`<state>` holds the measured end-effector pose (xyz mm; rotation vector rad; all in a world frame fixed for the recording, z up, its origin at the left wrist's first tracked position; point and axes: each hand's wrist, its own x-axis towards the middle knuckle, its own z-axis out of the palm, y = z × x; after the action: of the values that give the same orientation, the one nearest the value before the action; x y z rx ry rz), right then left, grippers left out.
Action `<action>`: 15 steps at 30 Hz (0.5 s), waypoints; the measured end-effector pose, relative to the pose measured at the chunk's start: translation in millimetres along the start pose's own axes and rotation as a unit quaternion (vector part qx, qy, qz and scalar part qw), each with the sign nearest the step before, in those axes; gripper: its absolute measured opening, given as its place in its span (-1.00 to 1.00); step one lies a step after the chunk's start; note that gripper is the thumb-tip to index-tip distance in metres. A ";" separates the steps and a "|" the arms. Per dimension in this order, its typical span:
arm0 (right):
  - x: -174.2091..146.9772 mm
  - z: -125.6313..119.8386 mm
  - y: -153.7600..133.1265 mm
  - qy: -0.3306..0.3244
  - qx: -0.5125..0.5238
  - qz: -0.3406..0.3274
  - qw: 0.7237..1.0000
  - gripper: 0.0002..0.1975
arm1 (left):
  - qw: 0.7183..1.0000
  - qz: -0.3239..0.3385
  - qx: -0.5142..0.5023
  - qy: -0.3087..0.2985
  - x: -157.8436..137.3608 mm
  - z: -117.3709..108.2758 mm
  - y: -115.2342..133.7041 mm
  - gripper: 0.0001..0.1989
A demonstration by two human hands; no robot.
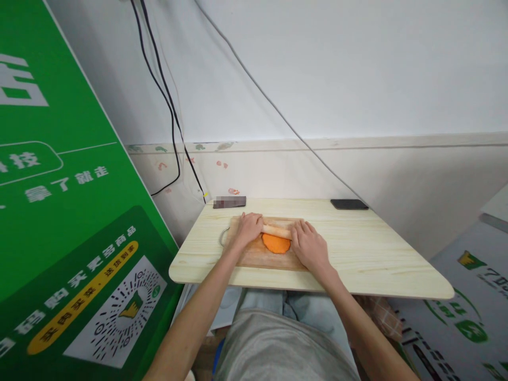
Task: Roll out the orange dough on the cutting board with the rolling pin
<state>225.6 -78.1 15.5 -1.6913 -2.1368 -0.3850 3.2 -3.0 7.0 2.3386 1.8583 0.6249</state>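
A wooden rolling pin (277, 230) lies crosswise over a flattened orange sheet of dough (277, 244), covering its far edge. My left hand (250, 227) is closed over the pin's left end. Around the right end, my right hand (310, 244) is closed as well. Under them is a wooden cutting board (257, 260) with a metal ring handle (224, 236) at its left side. Both ends of the pin are hidden by my fingers.
The board rests on a pale wooden table (369, 254) against the wall. At its back edge lie a dark flat object (229, 202) on the left and a black phone (349, 204) on the right. A green sign (71, 174) leans at the left; cables (273, 103) hang along the wall.
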 end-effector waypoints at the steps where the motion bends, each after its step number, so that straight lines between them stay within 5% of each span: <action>1: -4.7 0.5 -2.7 0.018 -0.001 0.002 1.000 -0.52 | 1.000 0.000 -0.005 0.003 -0.1 0.7 -0.4 -0.58; 9: -38.0 2.4 -18.4 0.043 0.028 0.011 0.999 -0.39 | 0.999 0.000 -0.026 0.019 0.2 5.5 -4.7 -0.57; 15: -21.5 -4.5 -13.8 -0.014 0.006 0.021 1.000 -0.41 | 1.000 0.002 -0.027 0.017 -1.2 2.5 -2.5 -0.56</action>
<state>217.0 -101.9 9.9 -1.7416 -2.1160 -0.3363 1.7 -3.0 3.6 2.3137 1.8272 0.7094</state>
